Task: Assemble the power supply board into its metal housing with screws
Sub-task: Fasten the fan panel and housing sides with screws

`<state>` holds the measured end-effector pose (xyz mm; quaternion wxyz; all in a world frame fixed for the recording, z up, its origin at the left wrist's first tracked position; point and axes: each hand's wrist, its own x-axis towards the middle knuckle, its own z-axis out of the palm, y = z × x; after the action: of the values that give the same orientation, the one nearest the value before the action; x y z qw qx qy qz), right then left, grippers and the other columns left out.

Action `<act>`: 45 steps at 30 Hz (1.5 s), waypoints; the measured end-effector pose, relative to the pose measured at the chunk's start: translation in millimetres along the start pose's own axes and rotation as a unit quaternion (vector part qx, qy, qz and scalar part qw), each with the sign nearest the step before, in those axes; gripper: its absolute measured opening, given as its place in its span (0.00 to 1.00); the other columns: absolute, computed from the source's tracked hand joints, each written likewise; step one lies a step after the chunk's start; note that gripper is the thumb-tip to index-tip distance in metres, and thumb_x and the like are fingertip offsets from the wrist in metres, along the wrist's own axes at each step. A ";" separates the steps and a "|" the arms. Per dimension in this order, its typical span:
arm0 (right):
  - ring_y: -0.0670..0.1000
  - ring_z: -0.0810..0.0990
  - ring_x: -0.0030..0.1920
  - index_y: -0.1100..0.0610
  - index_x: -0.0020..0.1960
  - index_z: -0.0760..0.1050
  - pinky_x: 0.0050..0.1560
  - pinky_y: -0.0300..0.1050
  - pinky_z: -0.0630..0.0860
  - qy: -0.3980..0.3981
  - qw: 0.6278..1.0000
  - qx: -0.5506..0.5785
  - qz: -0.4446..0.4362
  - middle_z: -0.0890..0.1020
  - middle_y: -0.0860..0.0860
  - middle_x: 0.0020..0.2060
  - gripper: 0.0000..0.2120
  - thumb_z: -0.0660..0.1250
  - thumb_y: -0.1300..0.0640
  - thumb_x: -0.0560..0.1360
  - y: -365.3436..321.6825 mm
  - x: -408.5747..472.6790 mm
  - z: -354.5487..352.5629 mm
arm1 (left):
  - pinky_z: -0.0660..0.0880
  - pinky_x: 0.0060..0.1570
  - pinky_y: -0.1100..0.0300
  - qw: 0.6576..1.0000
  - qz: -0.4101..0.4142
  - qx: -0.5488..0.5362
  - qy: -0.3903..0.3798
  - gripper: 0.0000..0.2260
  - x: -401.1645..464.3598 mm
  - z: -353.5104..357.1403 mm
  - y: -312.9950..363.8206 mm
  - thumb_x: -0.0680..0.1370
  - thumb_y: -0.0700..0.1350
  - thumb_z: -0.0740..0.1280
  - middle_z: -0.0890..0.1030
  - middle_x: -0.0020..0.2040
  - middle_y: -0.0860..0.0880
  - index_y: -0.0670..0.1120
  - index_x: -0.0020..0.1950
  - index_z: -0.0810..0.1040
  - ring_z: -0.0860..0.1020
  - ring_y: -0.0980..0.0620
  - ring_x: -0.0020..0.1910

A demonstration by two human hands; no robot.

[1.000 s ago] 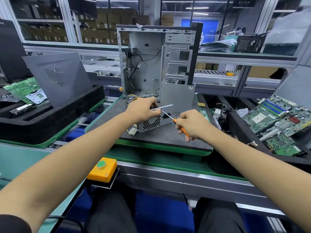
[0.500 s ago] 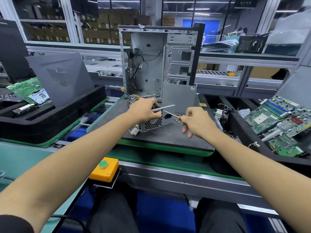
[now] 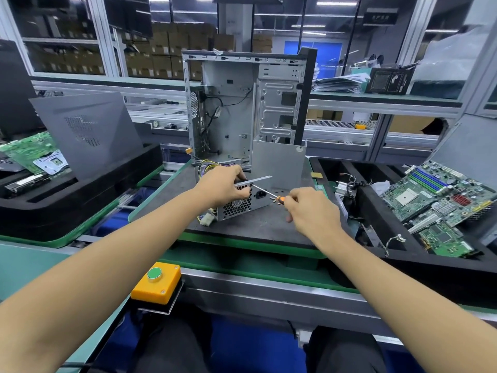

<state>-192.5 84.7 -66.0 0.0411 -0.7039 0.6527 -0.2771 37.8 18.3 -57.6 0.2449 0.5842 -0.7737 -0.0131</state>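
Observation:
A grey metal power supply housing (image 3: pixel 243 204) with a honeycomb fan grille lies on the dark work mat (image 3: pixel 258 224). My left hand (image 3: pixel 224 184) grips its top near edge and holds it steady. My right hand (image 3: pixel 309 208) pinches the orange handle of a small screwdriver (image 3: pixel 265 191). The shaft slants up-left, and its tip meets the housing's upper face by my left fingers. A few small screws (image 3: pixel 274 200) lie on the mat beside the housing. Coloured wires (image 3: pixel 208 166) trail out behind the housing.
An open grey PC case (image 3: pixel 242 103) stands upright behind the mat. Black foam trays with green circuit boards sit at the right (image 3: pixel 430 200) and left (image 3: pixel 32 152). A grey side panel (image 3: pixel 88 130) leans at the left. A yellow box with a green button (image 3: pixel 157 284) is at the near edge.
My right hand has slid along the screwdriver to the handle's end and drawn slightly right. The left hand stays on the housing.

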 end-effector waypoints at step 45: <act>0.55 0.83 0.30 0.53 0.39 0.74 0.39 0.49 0.78 -0.051 0.988 0.140 0.048 0.84 0.47 0.31 0.10 0.60 0.52 0.77 2.3 -7.9 12.2 | 0.79 0.52 0.51 0.999 -0.004 0.013 -0.034 0.15 -2.5 -6.2 4.1 0.78 0.56 0.69 0.86 0.52 0.52 0.50 0.61 0.78 0.82 0.49 0.51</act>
<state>-189.1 88.1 -79.8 0.1857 -0.6722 0.6376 -0.3273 37.1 23.5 -51.8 0.2113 0.5893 -0.7794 -0.0239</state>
